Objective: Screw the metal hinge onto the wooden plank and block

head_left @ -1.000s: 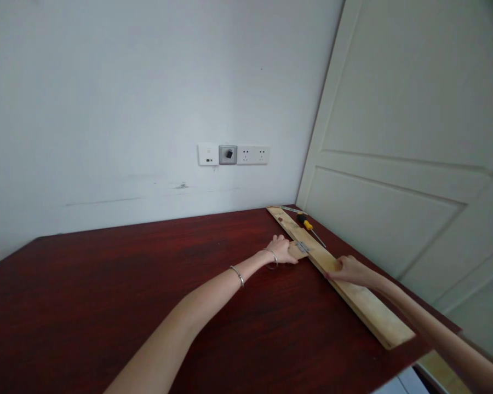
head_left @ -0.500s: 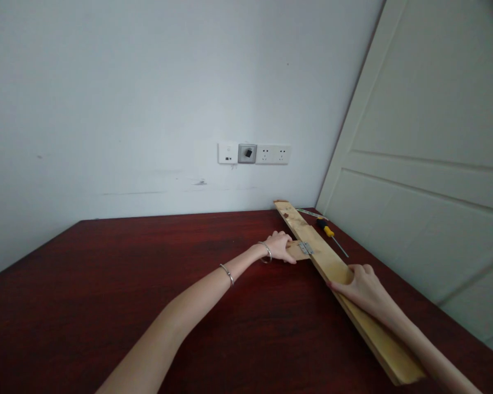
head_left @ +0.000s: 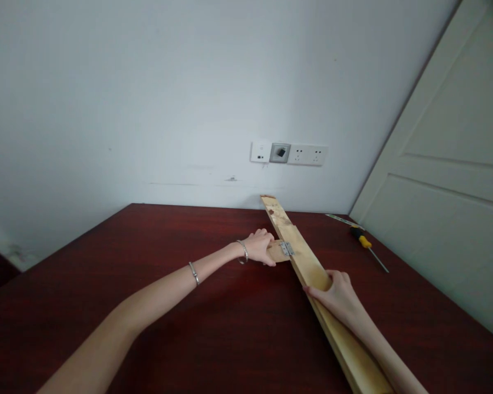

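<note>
A long wooden plank (head_left: 312, 262) runs from near the wall down to the bottom edge of the view. Partway along it, a metal hinge (head_left: 286, 248) joins its left side to a short wooden piece (head_left: 276, 252). My left hand (head_left: 261, 246), with two silver bangles on the arm, is closed around the free end of that short piece. My right hand (head_left: 340, 295) grips the plank nearer to me, thumb on its left edge and fingers over the far side. The fingertips of my right hand are partly hidden behind the wood.
On the dark red tabletop (head_left: 181, 235), right of the plank, lies a yellow and black screwdriver (head_left: 363, 239). Behind it is a thin pale strip (head_left: 343, 220) with markings. Sockets (head_left: 308, 155) are set in the wall, and a white panel (head_left: 447, 202) borders the right side.
The view has turned left, so the sockets and screwdriver appear farther right. The plank with the hinged piece has shifted left on the table, away from the screwdriver, with both hands still holding.
</note>
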`<state>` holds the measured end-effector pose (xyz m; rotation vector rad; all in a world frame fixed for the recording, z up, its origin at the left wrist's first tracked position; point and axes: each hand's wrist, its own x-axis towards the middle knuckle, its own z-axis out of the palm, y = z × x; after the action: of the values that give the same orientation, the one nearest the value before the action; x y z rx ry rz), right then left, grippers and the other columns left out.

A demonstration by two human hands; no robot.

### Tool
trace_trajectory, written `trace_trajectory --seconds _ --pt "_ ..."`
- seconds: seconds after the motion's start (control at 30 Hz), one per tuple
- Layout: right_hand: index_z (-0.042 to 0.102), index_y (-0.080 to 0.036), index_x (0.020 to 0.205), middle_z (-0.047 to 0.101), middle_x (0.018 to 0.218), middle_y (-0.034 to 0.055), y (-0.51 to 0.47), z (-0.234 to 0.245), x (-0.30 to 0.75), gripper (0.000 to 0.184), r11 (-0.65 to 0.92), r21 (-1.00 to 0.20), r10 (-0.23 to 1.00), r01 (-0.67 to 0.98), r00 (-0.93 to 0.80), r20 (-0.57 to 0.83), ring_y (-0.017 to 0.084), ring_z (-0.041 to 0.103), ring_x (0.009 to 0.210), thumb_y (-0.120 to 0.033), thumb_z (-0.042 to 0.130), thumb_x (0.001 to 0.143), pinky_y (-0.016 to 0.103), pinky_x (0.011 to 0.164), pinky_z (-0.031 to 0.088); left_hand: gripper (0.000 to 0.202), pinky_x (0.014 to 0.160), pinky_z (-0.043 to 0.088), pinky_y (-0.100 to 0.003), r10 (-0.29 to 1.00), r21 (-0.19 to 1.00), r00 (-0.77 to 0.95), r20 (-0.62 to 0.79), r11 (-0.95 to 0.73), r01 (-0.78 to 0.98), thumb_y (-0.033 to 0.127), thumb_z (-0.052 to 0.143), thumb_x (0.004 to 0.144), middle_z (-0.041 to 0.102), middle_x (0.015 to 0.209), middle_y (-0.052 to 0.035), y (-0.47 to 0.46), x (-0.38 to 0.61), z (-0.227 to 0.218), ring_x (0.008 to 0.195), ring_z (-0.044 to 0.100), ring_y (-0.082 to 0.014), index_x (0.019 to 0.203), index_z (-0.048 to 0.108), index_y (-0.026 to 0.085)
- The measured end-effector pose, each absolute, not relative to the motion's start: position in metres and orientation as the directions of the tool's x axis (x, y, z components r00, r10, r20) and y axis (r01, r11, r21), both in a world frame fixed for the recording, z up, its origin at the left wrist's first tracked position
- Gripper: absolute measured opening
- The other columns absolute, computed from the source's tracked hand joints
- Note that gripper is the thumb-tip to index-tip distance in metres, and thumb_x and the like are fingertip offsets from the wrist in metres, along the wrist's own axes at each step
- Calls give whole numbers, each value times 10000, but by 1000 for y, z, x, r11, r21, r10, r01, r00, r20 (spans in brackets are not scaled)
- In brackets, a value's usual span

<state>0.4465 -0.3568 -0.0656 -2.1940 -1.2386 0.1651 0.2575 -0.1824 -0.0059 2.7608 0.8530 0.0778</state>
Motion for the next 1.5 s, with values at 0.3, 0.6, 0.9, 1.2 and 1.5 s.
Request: trace_trajectory --seconds 0.3,0.6,0.9,1.2,1.5 --pt "540 -123 1057 523 1099 186 -345 -64 372 679 -385 -535 850 752 515 113 361 569 1051 -574 666 565 437 890 475 708 868 423 -356 617 203 785 -57 -763 614 514 759 579 495 1159 -100 -180 185 -8 1094 477 -293 1145 496 180" --pt "525 -90 1094 520 1112 235 -351 -61 321 680 -477 -428 816 768 568 109 400 555 1056 -578 653 639 464 856 464 650 866 427 -356 604 147 791 -97 -778 611 445 770 573 492 1134 -96 -178 163 -16 1095 473 -295 1104 503 182" --pt "574 -45 1025 546 1033 230 -346 -57 294 647 -507 -323 789 799 582 200 386 583 987 -575 653 663 433 807 474 685 895 438 -381 602 113 790 -114 -783 612 421 758 571 465 1181 -105 -166 154 -21 1117 450 -287 1146 481 171" --pt "585 10 1049 535 1038 213 -343 -49 282 698 -499 -309 817 810 558 143 373 578 1012 -582 637 683 431 845 467 671 909 433 -368 614 108 773 -159 -768 632 415 749 574 463 1185 -105 -161 144 -21 1132 441 -285 1147 491 181" --pt "582 12 1063 535 1039 220 -339 -51 281 733 -487 -326 831 810 545 114 377 574 1022 -622 592 693 433 859 456 692 925 423 -350 600 143 777 -192 -766 627 406 720 585 452 1173 -99 -155 137 -24 1126 429 -271 1188 480 166"
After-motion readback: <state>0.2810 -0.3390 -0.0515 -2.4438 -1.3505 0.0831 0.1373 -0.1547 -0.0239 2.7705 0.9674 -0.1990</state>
